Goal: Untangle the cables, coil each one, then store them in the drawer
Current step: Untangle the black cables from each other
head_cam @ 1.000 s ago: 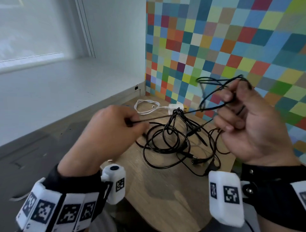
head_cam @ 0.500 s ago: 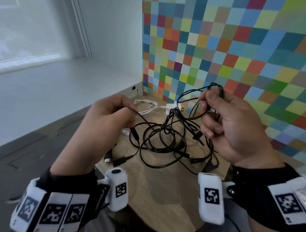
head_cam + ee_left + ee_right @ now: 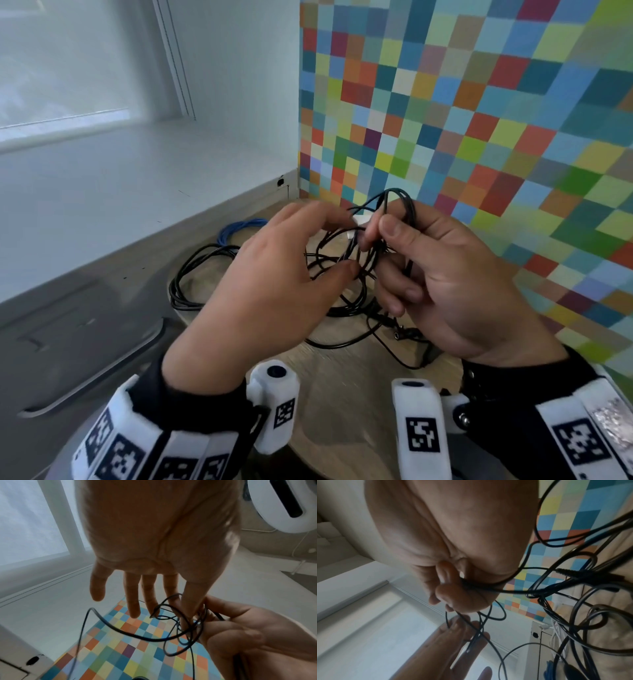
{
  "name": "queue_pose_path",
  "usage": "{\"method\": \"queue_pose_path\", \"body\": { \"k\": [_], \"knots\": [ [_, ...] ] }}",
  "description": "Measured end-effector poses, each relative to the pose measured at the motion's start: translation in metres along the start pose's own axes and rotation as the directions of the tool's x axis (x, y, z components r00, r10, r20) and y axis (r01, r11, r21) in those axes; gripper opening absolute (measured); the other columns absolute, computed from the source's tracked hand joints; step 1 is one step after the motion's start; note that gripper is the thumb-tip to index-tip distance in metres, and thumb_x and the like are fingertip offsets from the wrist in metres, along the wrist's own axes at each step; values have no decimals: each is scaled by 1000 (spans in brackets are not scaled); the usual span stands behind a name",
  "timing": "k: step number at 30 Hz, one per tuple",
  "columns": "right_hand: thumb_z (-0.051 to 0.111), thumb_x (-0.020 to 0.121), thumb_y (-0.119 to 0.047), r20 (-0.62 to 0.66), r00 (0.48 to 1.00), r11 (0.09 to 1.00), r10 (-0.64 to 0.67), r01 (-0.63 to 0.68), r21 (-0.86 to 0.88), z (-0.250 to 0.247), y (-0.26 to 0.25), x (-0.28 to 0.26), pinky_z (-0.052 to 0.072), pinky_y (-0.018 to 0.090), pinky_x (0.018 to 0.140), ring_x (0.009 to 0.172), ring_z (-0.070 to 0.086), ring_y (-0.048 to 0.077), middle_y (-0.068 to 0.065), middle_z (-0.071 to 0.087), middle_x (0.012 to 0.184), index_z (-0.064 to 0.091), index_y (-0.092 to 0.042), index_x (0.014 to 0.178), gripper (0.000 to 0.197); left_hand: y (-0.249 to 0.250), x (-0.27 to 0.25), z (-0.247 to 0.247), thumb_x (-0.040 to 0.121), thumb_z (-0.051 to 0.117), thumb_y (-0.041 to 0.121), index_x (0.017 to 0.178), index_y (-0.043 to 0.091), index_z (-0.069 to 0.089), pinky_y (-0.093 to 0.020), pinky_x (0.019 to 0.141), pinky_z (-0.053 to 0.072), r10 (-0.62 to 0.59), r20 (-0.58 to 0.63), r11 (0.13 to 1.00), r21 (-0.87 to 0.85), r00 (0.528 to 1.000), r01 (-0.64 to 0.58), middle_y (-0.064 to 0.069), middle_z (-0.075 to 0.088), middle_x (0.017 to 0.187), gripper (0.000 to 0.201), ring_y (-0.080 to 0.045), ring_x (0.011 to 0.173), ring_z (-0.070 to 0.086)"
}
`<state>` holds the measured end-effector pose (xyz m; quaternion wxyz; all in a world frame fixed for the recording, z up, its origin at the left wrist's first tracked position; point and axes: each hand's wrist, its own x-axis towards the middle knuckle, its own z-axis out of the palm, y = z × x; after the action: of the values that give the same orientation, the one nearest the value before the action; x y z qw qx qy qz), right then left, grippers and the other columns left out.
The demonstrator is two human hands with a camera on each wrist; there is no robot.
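In the head view my right hand point(image 3: 378, 236) grips several loops of a thin black cable point(image 3: 394, 202) above the wooden table point(image 3: 342, 394). The rest of that cable hangs into a black tangle point(image 3: 346, 308) on the table. My left hand point(image 3: 339, 243) reaches into the held loops, fingers straight and thumb apart from the index finger. The left wrist view shows the left hand point(image 3: 171, 609) with its fingers spread against the loops point(image 3: 171, 626) beside the right hand point(image 3: 240, 635). In the right wrist view the right hand point(image 3: 453, 595) holds bunched strands, and left fingertips point(image 3: 467, 631) touch them.
A blue coiled cable point(image 3: 239, 228) and a black cable loop point(image 3: 188, 277) lie at the table's left edge. A white plug point(image 3: 358, 219) peeks out behind the hands. A chequered wall point(image 3: 479, 120) stands close on the right. At lower left is a grey panel with a bar handle point(image 3: 102, 370).
My left hand let go of the strand it was pulling, opened, and moved right to the loops. The right hand came lower and leftward with its loops.
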<state>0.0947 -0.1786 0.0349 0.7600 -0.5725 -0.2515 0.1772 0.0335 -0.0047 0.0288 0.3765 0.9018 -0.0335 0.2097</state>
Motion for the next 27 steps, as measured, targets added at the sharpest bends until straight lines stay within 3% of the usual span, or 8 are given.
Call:
{"method": "queue_pose_path", "body": {
  "k": [3,6,8,10,13,21,24,27],
  "knots": [
    [56,93,-20,-3,1000,999,16,-16,45,-2,-3,0,36,23,41,38,29,8,8,62,87,59,-7,87,14,-7,6,1,88,66,42,85,42,62,-12,83,39,-53,-117,999,0,992,53,23,60,104,5,5,100,57],
    [56,91,-20,-32,999,997,27,-25,67,-8,-5,1,36,23,41,38,28,8,9,60,84,58,-6,86,15,-18,10,-4,93,67,36,83,34,65,-28,73,50,-148,-229,978,-181,962,107,11,64,83,10,-3,76,61],
    [59,93,-20,-28,999,997,31,-29,65,-10,-3,1,36,23,41,38,28,8,9,57,84,60,-7,84,16,-18,11,-8,96,66,29,84,30,66,-27,59,43,-197,-246,946,-301,949,118,2,56,68,13,-7,61,50],
    [62,94,-22,-7,999,998,40,-40,49,-11,0,2,36,23,41,38,28,8,10,55,83,63,-9,83,17,-18,11,-9,98,64,26,85,28,66,-30,57,42,-224,-254,928,-349,941,126,-8,56,69,13,-9,60,47],
    [61,93,-24,-2,999,998,44,-44,45,-10,1,2,33,22,40,38,26,8,10,52,80,64,-12,82,16,-16,11,-6,102,57,28,88,29,64,-49,58,49,-246,-209,901,-409,946,144,-1,55,61,16,-18,58,48],
    [52,99,-26,-57,997,998,48,-46,38,-14,-3,2,25,22,41,41,19,9,0,35,67,61,-15,88,17,-16,10,-4,104,54,12,102,25,60,-28,58,55,-281,-202,872,-462,938,162,-2,75,75,14,-22,61,68],
    [51,99,-27,-177,984,996,27,-10,93,-27,-13,1,23,22,42,40,20,8,-3,30,63,61,-18,86,19,-28,12,-17,103,55,13,107,32,61,-27,46,42,-317,-294,880,-446,902,164,-2,74,73,21,-22,46,52],
    [45,106,-27,-319,948,995,-12,44,93,-46,-23,1,25,21,41,41,20,8,-4,28,62,60,-20,85,27,-43,14,-34,102,55,14,106,30,65,-27,51,38,-350,-374,880,-445,859,165,2,72,72,19,-22,56,46]
  ]
}}
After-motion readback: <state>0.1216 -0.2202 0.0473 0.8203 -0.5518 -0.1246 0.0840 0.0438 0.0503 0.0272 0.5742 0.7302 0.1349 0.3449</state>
